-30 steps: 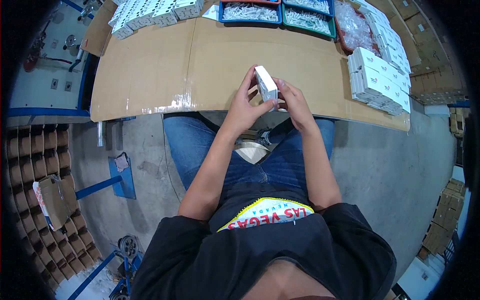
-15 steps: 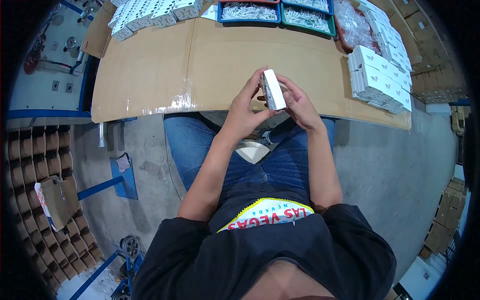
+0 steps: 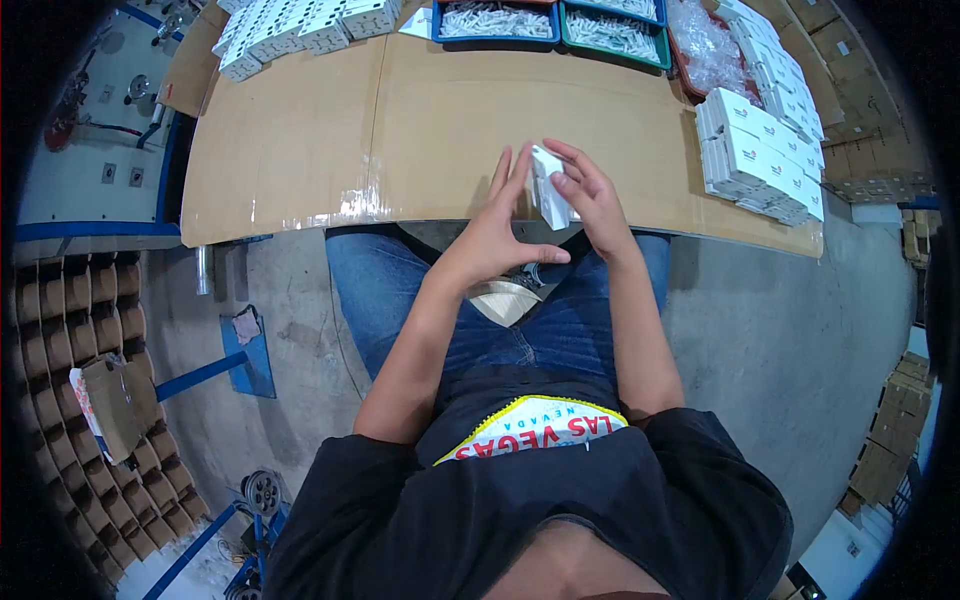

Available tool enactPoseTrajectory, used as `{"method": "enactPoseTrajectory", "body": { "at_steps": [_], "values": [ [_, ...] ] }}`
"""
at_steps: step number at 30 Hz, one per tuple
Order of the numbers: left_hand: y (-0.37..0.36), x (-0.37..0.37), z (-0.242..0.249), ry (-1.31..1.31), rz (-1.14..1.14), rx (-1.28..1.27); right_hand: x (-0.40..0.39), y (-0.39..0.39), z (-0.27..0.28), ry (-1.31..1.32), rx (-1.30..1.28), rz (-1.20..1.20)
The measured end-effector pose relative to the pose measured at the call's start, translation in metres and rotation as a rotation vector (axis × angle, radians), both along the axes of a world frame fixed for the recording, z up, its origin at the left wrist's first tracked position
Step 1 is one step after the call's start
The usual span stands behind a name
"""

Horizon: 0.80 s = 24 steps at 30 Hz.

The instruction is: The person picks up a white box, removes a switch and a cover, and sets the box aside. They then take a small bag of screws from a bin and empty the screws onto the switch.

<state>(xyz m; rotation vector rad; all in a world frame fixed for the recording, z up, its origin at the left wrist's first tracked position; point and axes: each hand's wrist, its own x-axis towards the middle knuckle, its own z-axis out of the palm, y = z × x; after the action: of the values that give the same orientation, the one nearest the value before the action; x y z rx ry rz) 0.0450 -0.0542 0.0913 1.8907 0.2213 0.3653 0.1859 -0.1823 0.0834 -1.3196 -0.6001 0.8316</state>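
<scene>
A small white box (image 3: 549,187) is held upright over the near edge of the cardboard-covered table (image 3: 330,130). My right hand (image 3: 590,200) grips it from the right side, fingers wrapped over its top. My left hand (image 3: 500,232) is beside it on the left, fingers spread and straight, the thumb stretched out below the box; the palm no longer wraps the box.
Stacks of white boxes (image 3: 755,155) stand at the table's right end, more white boxes (image 3: 300,25) at the far left. A blue tray (image 3: 495,20) and a green tray (image 3: 612,32) of small white parts sit at the far edge, next to plastic bags (image 3: 705,50).
The box has been turned and shifted right into my right hand. My left hand has let go and spread its fingers open.
</scene>
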Motion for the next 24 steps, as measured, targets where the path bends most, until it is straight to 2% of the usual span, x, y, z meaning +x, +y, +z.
{"method": "enactPoseTrajectory", "body": {
  "at_steps": [1,2,4,7,9,11,15,24],
  "values": [
    [0.000,0.000,-0.007,0.015,0.035,-0.134,-0.002,0.002,-0.003,0.000,0.000,0.002],
    [0.003,0.000,-0.014,0.016,0.036,-0.134,-0.005,0.005,-0.007,-0.171,0.010,-0.007],
    [0.006,0.002,-0.013,0.272,0.004,-1.105,-0.011,0.008,-0.004,-0.498,-0.020,-0.021],
    [0.000,0.005,-0.005,0.242,0.077,-1.231,-0.024,0.017,-0.002,-0.648,-0.015,-0.027],
    [-0.009,0.010,-0.001,0.278,0.170,-1.178,-0.028,0.022,-0.011,-0.754,0.015,-0.056],
    [-0.013,0.012,-0.001,0.186,0.289,-1.244,-0.029,0.024,-0.013,-0.843,0.000,-0.088],
    [-0.012,0.011,-0.001,0.136,0.304,-1.284,-0.032,0.024,-0.012,-0.824,-0.031,-0.099],
    [-0.010,0.013,-0.003,0.064,0.406,-1.162,-0.049,0.031,-0.013,-0.894,0.002,-0.106]
  ]
}}
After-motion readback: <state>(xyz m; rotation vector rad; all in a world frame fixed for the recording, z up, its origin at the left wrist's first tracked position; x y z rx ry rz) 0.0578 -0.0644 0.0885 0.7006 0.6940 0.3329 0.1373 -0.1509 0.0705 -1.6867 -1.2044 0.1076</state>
